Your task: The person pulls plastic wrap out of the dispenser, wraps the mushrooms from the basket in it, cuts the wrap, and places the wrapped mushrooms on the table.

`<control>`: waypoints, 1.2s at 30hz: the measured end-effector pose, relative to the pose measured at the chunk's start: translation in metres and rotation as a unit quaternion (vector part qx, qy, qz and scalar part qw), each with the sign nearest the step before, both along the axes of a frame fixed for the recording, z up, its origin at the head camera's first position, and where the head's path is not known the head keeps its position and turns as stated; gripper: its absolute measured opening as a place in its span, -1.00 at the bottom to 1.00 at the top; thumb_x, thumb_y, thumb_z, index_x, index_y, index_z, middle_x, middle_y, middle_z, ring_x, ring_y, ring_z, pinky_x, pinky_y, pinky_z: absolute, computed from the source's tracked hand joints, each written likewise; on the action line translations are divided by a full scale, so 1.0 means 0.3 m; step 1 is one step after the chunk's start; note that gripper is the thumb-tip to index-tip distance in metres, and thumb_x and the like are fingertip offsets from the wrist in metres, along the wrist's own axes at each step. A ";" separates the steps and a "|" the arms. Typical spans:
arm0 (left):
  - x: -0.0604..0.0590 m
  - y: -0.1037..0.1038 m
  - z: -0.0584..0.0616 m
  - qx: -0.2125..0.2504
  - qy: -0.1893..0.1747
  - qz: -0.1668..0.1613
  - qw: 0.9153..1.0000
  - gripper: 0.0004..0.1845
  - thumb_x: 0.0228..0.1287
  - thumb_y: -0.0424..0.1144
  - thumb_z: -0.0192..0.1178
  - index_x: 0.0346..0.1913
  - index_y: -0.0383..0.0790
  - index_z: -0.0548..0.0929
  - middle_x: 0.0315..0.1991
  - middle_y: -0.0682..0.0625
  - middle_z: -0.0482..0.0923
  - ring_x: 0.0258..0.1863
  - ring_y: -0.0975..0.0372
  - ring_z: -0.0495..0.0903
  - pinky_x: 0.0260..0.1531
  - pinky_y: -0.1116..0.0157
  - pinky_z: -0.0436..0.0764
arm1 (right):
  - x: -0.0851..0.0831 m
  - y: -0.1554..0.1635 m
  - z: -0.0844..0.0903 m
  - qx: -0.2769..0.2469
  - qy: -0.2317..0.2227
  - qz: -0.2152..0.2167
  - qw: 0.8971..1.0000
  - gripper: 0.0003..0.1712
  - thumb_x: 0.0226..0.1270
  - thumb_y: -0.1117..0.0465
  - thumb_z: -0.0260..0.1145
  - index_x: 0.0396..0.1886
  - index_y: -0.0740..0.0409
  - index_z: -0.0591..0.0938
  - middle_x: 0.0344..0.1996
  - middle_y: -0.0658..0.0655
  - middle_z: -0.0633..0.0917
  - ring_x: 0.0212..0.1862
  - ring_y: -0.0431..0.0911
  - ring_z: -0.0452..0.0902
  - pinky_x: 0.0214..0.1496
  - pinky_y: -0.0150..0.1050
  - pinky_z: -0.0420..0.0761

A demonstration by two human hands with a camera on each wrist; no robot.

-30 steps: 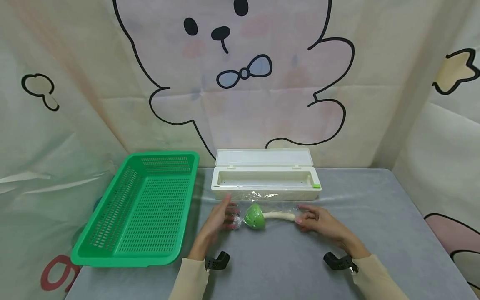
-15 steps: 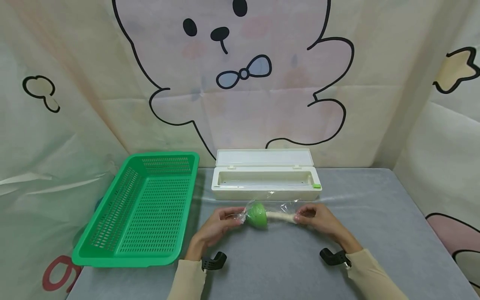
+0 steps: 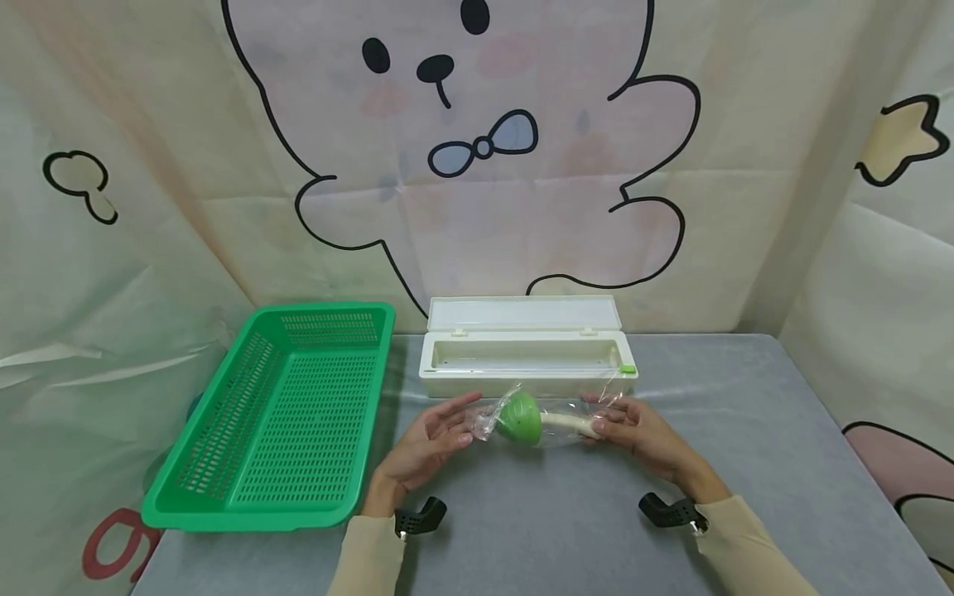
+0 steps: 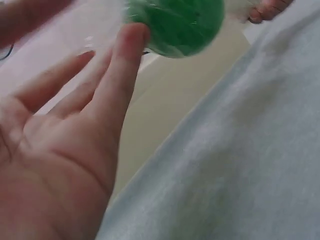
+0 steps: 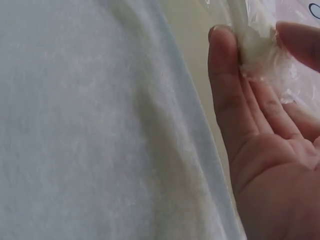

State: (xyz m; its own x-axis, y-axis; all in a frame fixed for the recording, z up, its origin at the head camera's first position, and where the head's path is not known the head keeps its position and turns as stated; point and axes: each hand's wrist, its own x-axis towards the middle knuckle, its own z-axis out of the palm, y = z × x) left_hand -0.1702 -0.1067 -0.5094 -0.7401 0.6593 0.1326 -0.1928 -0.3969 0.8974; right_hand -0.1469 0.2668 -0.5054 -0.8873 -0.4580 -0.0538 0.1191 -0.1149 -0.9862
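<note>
Green and round at one end, cream and slim at the other, the ladle [image 3: 531, 420] is wrapped in clear, crinkled plastic film [image 3: 488, 423] that catches the light and bunches into a loose tail past the green bowl. The ladle is held level just above the grey table [image 3: 566, 521], in front of the white box [image 3: 522, 358] and between the two hands.

The right hand [image 3: 633, 430] grips the cream handle end: in the right wrist view the thumb and fingers [image 5: 227, 75] pinch the film-covered tip, with crumpled film lying across the palm. The left hand [image 3: 432, 434] is spread, palm up and fingers nearly straight, at the bowl end. In the left wrist view one fingertip [image 4: 131, 37] touches the green bowl [image 4: 175, 25] through the film; the other fingers lie loose below it and hold nothing.

The green bowl has small holes across its face, seen dimly through the wrap, and it points toward the left hand. The handle runs straight from it to the right hand.

The white box stands open, its lid tipped back against the cloth backdrop, with a small green tab at its right front corner. A green slotted basket [image 3: 283, 414] sits to the left of the box, well apart from the ladle. Both sleeves are cream, and a black camera mount shows at each wrist.
</note>
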 end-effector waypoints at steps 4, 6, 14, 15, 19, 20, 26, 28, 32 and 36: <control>0.002 0.036 0.013 -0.028 0.027 0.055 0.998 -0.32 0.34 -0.50 0.28 0.44 -0.58 0.26 0.18 -0.09 0.57 0.06 0.22 0.63 0.00 0.35 0.65 | -0.006 -0.006 0.007 -0.004 0.010 0.014 1.000 -0.41 0.51 0.45 0.16 0.39 0.68 0.23 0.13 0.08 0.67 -0.01 -0.07 0.69 0.09 -0.18 0.67; 0.005 0.055 0.023 -0.045 0.043 0.083 0.995 -0.34 0.33 -0.46 0.32 0.41 -0.57 0.33 0.11 -0.04 0.57 0.02 0.26 0.61 -0.06 0.38 0.64 | -0.008 -0.014 0.013 -0.003 0.020 0.026 0.999 -0.41 0.51 0.45 0.16 0.41 0.64 0.23 0.17 0.15 0.63 0.03 -0.06 0.66 0.09 -0.14 0.68; 0.015 0.109 0.062 -0.031 0.039 0.117 0.992 -0.61 0.45 -0.40 0.21 0.28 -0.23 0.62 0.37 -0.10 0.44 0.32 0.15 0.42 0.24 0.19 0.51 | -0.008 -0.046 0.047 -0.031 0.034 0.063 0.997 -0.36 0.47 0.49 0.16 0.48 0.47 0.23 0.03 0.27 0.63 -0.04 -0.05 0.66 0.03 -0.12 0.70; 0.017 0.115 0.065 -0.026 0.036 0.117 0.992 -0.63 0.47 -0.41 0.17 0.29 -0.26 0.62 0.40 -0.12 0.41 0.35 0.14 0.41 0.26 0.15 0.50 | -0.008 -0.049 0.051 -0.036 0.034 0.066 0.997 -0.37 0.48 0.49 0.14 0.49 0.45 0.24 0.04 0.25 0.61 -0.02 -0.07 0.63 0.02 -0.14 0.70; 0.026 0.142 0.077 -0.043 0.069 0.160 0.984 -0.64 0.52 -0.39 0.12 0.29 -0.43 0.54 0.37 -0.22 0.45 0.24 0.13 0.54 0.13 0.10 0.62 | -0.006 -0.059 0.067 -0.056 0.031 0.077 0.995 -0.39 0.52 0.47 0.07 0.52 0.37 0.24 0.13 0.21 0.57 -0.01 -0.07 0.57 -0.06 -0.25 0.68; 0.027 0.150 0.080 -0.056 0.086 0.181 0.978 -0.65 0.52 -0.39 0.13 0.27 -0.45 0.55 0.33 -0.23 0.50 0.16 0.15 0.60 0.06 0.11 0.66 | -0.005 -0.062 0.072 -0.061 0.030 0.080 0.995 -0.40 0.53 0.47 0.04 0.52 0.36 0.25 0.15 0.19 0.57 -0.04 -0.08 0.57 -0.08 -0.27 0.67; 0.031 0.191 0.088 -0.150 0.265 0.299 0.904 -0.68 0.50 -0.42 0.13 0.23 -0.36 0.64 0.11 -0.22 0.67 -0.17 0.24 0.71 -0.26 0.19 0.76 | -0.002 -0.081 0.092 -0.093 0.021 0.086 0.992 -0.51 0.61 0.43 -0.09 0.45 0.46 0.32 0.29 0.11 0.55 -0.15 -0.12 0.58 -0.11 -0.33 0.62; 0.033 0.196 0.092 -0.178 0.310 0.310 0.881 -0.66 0.55 -0.28 0.12 0.27 -0.26 0.63 0.10 -0.18 0.65 -0.11 0.21 0.67 -0.16 0.15 0.74 | -0.002 -0.089 0.096 -0.100 0.016 0.083 0.991 -0.53 0.64 0.41 -0.12 0.44 0.48 0.34 0.31 0.08 0.54 -0.19 -0.14 0.58 -0.14 -0.35 0.61; 0.043 0.201 0.108 -0.213 0.326 0.284 0.877 -0.39 0.46 0.17 0.08 0.43 -0.05 0.49 0.15 -0.11 0.47 0.04 0.10 0.59 -0.01 0.11 0.69 | -0.002 -0.104 0.108 -0.107 0.003 0.073 0.992 -0.54 0.67 0.38 -0.16 0.40 0.44 0.42 0.30 0.06 0.54 -0.22 -0.16 0.56 -0.17 -0.37 0.60; 0.049 0.208 0.126 -0.228 0.309 0.266 0.884 -0.36 0.41 0.13 0.24 0.46 -0.01 0.43 0.23 -0.06 0.46 0.00 0.09 0.60 -0.20 0.22 0.74 | -0.001 -0.118 0.121 -0.109 0.002 0.074 0.991 -0.54 0.68 0.35 -0.18 0.37 0.36 0.49 0.25 0.10 0.55 -0.16 -0.12 0.57 -0.10 -0.32 0.64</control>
State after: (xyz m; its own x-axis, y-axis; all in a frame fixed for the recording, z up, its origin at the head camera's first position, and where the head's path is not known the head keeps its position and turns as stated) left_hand -0.1555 -0.0443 -0.4716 -0.8404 0.3293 0.4305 0.4959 0.1466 0.8559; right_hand -0.1472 0.2315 -0.4692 -0.8097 -0.5834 0.0635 0.1473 -0.3068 -0.9403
